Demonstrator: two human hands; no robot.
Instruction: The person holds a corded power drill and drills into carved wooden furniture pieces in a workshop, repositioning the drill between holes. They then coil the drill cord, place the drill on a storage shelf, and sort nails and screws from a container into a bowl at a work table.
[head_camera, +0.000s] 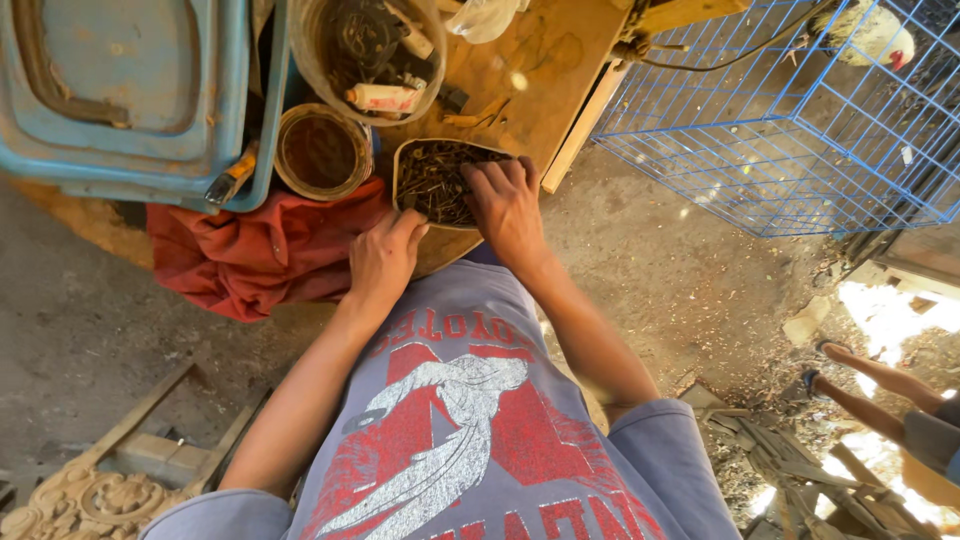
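A shallow metal tin (402, 160) full of dark nails and screws sits on a round wooden table (530, 60) in front of me. My right hand (505, 205) reaches into the tin, fingers spread over the nails; whether it grips any I cannot tell. My left hand (383, 255) rests at the tin's near left edge, against a crumpled red cloth (250, 255), fingers loosely curled, nothing seen in it.
A small round tin (322, 150) and a bucket of tubes and wire (370, 50) stand behind. A blue plastic crate (130, 90) is at left. A blue wire cage (800, 130) with a chicken (870, 35) stands at right. Another person's legs (870, 385) show at far right. Carved wood (70, 500) lies lower left.
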